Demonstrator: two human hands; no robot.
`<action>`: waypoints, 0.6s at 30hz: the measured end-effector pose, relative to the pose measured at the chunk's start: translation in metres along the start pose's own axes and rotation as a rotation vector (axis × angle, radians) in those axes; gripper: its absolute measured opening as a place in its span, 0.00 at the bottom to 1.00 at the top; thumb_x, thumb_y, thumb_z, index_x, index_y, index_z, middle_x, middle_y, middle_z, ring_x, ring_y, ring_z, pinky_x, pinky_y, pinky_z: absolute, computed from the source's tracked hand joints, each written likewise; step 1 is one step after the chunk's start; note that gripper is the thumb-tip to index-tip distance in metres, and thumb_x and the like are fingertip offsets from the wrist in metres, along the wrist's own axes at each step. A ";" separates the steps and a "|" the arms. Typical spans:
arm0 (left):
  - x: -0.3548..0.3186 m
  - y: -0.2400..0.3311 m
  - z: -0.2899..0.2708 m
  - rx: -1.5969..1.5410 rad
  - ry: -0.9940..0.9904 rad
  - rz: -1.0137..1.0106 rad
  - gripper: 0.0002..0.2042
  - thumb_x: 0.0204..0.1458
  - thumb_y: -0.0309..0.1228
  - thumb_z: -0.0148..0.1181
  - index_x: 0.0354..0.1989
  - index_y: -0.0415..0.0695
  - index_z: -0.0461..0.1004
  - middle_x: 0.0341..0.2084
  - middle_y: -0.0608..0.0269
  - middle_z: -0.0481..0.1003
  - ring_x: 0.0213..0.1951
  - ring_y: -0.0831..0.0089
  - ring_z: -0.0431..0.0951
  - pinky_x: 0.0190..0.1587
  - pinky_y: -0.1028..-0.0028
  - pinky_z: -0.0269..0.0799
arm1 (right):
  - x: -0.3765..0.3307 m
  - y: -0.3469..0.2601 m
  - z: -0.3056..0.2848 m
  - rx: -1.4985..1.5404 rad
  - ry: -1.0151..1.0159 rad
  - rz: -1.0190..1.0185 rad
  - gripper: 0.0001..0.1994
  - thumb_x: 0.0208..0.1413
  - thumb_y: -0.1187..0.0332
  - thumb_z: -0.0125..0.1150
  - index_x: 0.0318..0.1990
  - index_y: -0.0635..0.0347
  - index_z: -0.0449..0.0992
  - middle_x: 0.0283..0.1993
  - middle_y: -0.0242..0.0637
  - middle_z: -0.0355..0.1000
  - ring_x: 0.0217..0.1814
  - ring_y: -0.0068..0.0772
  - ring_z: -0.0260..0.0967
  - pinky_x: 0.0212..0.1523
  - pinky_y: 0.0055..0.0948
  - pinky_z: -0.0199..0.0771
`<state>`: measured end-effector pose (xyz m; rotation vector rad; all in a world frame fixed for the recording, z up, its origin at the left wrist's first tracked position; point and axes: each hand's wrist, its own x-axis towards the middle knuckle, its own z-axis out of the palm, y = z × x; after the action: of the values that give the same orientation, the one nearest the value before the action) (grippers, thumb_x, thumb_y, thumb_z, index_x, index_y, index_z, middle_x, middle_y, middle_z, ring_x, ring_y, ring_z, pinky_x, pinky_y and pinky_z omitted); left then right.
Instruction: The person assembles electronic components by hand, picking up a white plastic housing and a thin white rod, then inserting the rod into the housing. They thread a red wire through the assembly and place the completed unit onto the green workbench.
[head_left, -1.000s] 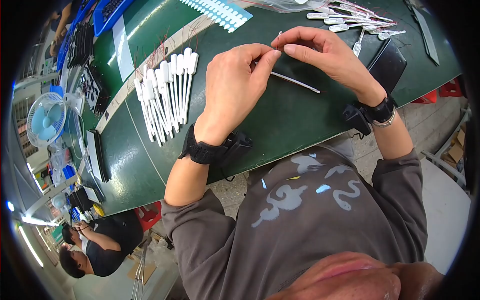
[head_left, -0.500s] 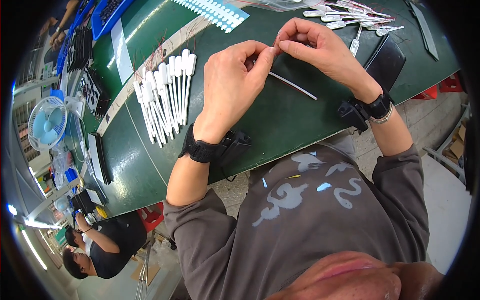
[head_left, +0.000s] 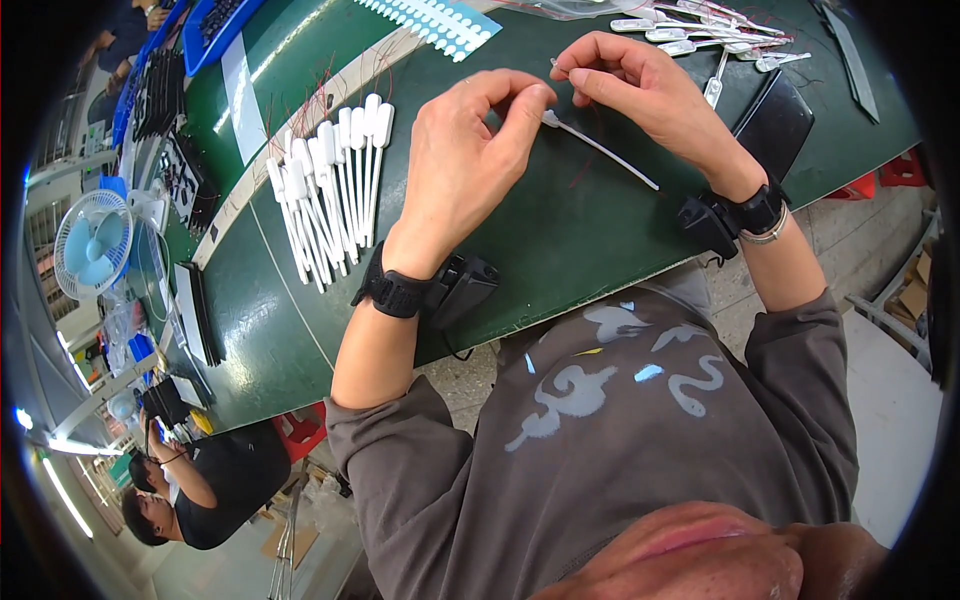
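My left hand [head_left: 465,160] is closed, its thumb and forefinger pinched at the head of a thin white stick-shaped part [head_left: 605,152]. The part's stem slants down to the right over the table, and a fine red wire hangs beside it. My right hand [head_left: 655,105] is closed in a pinch just to the right. At its fingertips shows a tiny pale piece [head_left: 557,66], too small to name. To the left of my left hand lies a row of similar white stick-shaped parts [head_left: 325,170] with flat heads and red wires.
A green table [head_left: 540,255] lies beneath my hands. At the far right are a pile of white parts with red wires [head_left: 690,35] and a black phone-like slab [head_left: 778,120]. A light-blue sheet of white stickers [head_left: 450,30] lies at the back. People sit at the left, near a fan [head_left: 95,245].
My hands have moved slightly apart at the fingertips. The white part has swung a little to the right, and its head now shows. A pale piece now shows in my right fingers.
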<state>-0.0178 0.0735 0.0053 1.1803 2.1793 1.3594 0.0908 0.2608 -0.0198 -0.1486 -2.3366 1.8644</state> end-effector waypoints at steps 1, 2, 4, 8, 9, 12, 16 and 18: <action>0.001 -0.003 -0.001 0.000 0.000 -0.001 0.09 0.56 0.32 0.61 0.34 0.38 0.82 0.26 0.59 0.80 0.29 0.68 0.78 0.33 0.71 0.72 | 0.000 0.000 0.000 0.060 -0.005 0.028 0.09 0.66 0.67 0.55 0.48 0.62 0.73 0.42 0.26 0.72 0.39 0.15 0.68 0.45 0.17 0.70; 0.003 -0.009 -0.001 0.125 0.030 0.119 0.08 0.55 0.31 0.61 0.34 0.40 0.82 0.29 0.60 0.80 0.33 0.66 0.78 0.36 0.70 0.73 | 0.000 0.000 0.001 0.120 -0.009 0.055 0.09 0.66 0.66 0.55 0.48 0.62 0.73 0.42 0.26 0.72 0.39 0.15 0.68 0.45 0.17 0.70; 0.005 -0.019 -0.001 0.373 0.087 0.361 0.06 0.53 0.30 0.63 0.35 0.42 0.83 0.36 0.62 0.81 0.41 0.64 0.77 0.42 0.68 0.74 | -0.001 0.000 0.000 0.180 -0.013 0.084 0.10 0.67 0.66 0.55 0.48 0.62 0.73 0.42 0.26 0.72 0.39 0.15 0.69 0.45 0.17 0.71; 0.003 -0.027 0.004 0.373 -0.051 0.277 0.05 0.50 0.30 0.65 0.34 0.47 0.84 0.39 0.66 0.80 0.46 0.62 0.75 0.49 0.65 0.73 | -0.003 0.000 -0.001 0.244 -0.049 0.111 0.10 0.67 0.65 0.55 0.48 0.62 0.73 0.40 0.25 0.72 0.38 0.15 0.69 0.44 0.17 0.72; 0.003 -0.028 0.004 0.372 -0.052 0.276 0.05 0.50 0.30 0.65 0.34 0.47 0.84 0.39 0.66 0.80 0.46 0.62 0.75 0.49 0.65 0.73 | -0.003 0.000 -0.002 0.228 -0.049 0.101 0.10 0.67 0.65 0.55 0.47 0.62 0.73 0.39 0.25 0.72 0.38 0.15 0.69 0.44 0.17 0.72; 0.003 -0.030 0.004 0.382 -0.067 0.253 0.05 0.49 0.30 0.67 0.34 0.49 0.85 0.37 0.66 0.80 0.44 0.63 0.75 0.47 0.66 0.73 | -0.005 0.001 -0.002 0.196 -0.045 0.083 0.10 0.67 0.65 0.56 0.47 0.62 0.73 0.38 0.24 0.71 0.38 0.15 0.69 0.43 0.17 0.71; 0.004 -0.031 0.004 0.376 -0.078 0.263 0.05 0.49 0.30 0.67 0.33 0.49 0.85 0.37 0.68 0.80 0.43 0.64 0.75 0.46 0.66 0.74 | -0.005 -0.003 -0.002 0.086 -0.029 0.090 0.09 0.67 0.65 0.56 0.46 0.61 0.73 0.36 0.24 0.70 0.36 0.13 0.67 0.41 0.16 0.70; 0.004 -0.032 0.004 0.378 -0.083 0.269 0.04 0.49 0.30 0.67 0.33 0.49 0.85 0.36 0.68 0.80 0.43 0.64 0.75 0.46 0.66 0.74 | -0.005 -0.002 -0.003 0.079 -0.029 0.125 0.09 0.67 0.64 0.57 0.45 0.60 0.74 0.35 0.23 0.69 0.36 0.13 0.66 0.40 0.16 0.69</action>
<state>-0.0330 0.0720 -0.0230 1.6860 2.3486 0.9875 0.0962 0.2626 -0.0176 -0.2666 -2.3174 2.0258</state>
